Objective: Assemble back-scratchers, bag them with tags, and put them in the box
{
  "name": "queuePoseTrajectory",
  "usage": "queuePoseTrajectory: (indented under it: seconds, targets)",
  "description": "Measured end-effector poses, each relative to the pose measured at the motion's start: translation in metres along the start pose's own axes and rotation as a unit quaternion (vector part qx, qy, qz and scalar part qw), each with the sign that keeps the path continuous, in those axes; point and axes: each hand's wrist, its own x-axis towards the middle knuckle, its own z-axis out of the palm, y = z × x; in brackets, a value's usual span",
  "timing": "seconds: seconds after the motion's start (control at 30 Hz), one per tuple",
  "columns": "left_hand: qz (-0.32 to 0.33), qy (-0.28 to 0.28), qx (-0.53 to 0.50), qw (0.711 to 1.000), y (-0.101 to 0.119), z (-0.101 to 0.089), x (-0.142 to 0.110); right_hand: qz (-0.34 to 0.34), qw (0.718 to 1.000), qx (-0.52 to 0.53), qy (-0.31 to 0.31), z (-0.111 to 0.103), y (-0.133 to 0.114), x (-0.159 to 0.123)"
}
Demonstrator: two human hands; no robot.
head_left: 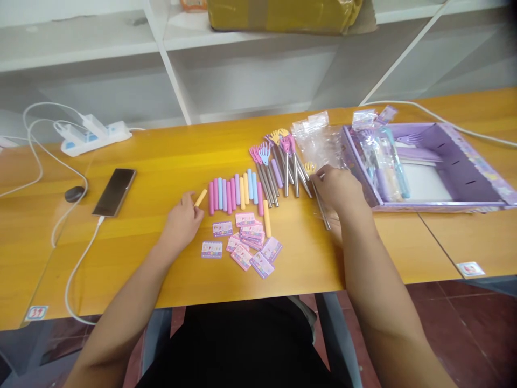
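Observation:
My left hand [182, 220] is closed on a short yellow handle tube [201, 198], left of a row of pink, blue, purple and yellow handle tubes [229, 195]. Between the fingers of my right hand [335, 187] is a back scratcher [321, 205] with a yellow claw head and a metal rod slanting toward the table's front. More back scratchers [286, 167] with pink, blue and yellow heads lie in a bunch to its left. Small printed cards [252, 237] are loosely piled below the tubes, beside another yellow tube [267, 218].
A purple box [448, 205] at the right holds bagged back scratchers [383, 167]. Clear plastic bags [319, 141] lie against its left side. A phone [114, 192] on a cable, a dark round object [75, 194] and a power strip [97, 138] are at the left. Shelves [258, 75] stand behind.

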Motion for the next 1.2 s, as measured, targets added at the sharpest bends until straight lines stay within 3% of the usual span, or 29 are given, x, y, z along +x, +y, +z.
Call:
queuePoseTrajectory:
  seconds: [0.17, 0.4, 0.6, 0.8, 0.9, 1.1, 1.2]
  targets:
    - [-0.006, 0.001, -0.012, 1.0, 0.0, 0.0, -0.002, 0.012, 1.0, 0.005, -0.011, 0.002, -0.001, 0.002]
    - [0.038, 0.047, -0.04, 0.997, 0.009, -0.002, -0.009, 0.029, 0.998, 0.043, 0.039, 0.003, -0.008, 0.003]
    - [0.07, -0.001, -0.084, 0.994, 0.026, 0.001, -0.019, 0.014, 0.984, 0.155, 0.088, -0.006, -0.003, 0.004]
    - [0.102, -0.042, -0.106, 0.988, 0.029, 0.003, -0.022, 0.019, 0.967, 0.249, 0.054, -0.019, -0.004, 0.003]
    - [0.096, -0.049, -0.106, 0.988, 0.029, 0.001, -0.022, 0.032, 0.943, 0.329, 0.029, -0.021, -0.007, 0.001]
    - [0.104, -0.056, -0.123, 0.985, 0.031, -0.001, -0.023, 0.015, 0.859, 0.512, -0.01, -0.014, -0.012, -0.001]
    - [0.104, -0.058, -0.12, 0.986, 0.031, -0.001, -0.023, -0.015, 0.864, 0.503, -0.033, -0.012, -0.017, -0.003]
